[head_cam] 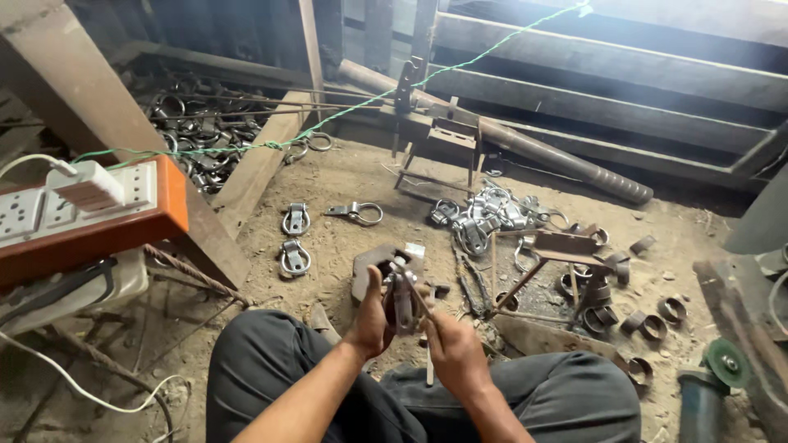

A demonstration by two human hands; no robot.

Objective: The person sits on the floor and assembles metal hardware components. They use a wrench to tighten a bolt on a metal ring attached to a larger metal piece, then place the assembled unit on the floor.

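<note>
you're sitting on the dirt floor, knees spread, both hands up between them. your left hand is wrapped round a small metal ring clamp, thumb sticking straight up, fingers curled tight against its left side. your right hand is closed too, pinching a thin rod that angles up and left until its tip meets the clamp. so the piece sits right in the middle, held off the ground between both fists, just in front of a flat metal block lying on the floor.

ahead of you, two finished clamps lie one above the other on the dirt, and a third one rests just to their right. further right there's a bright heap of clamps, all tangled together. beside that a small metal stand stands on thin legs, with short pipe rings scattered near its feet. off to your left, an orange-edged power strip sits with a white plug in it. a green string runs across the back, over a darker pile of rings. bottom right, an angle grinder with a green disc lies near your knee.
</note>
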